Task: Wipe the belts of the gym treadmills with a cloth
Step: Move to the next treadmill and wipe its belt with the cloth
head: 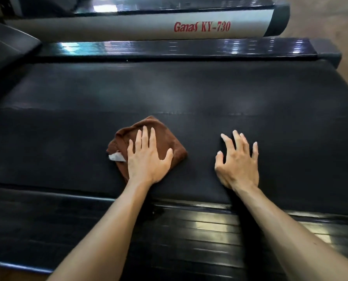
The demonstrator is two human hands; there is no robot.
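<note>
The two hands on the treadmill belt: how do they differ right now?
The left hand lies flat with straight fingers, pressing the brown cloth; the right hand holds nothing. The left hand's palm is down on the cloth, while the right hand's spread fingers arch onto the bare belt. Both reach over the near side rail.

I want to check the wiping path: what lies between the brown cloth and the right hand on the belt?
Only bare black treadmill belt lies between the folded brown cloth and the right hand, as the head view shows.

Dim, softly blurred; glare streaks the side rails (209, 222).
</note>
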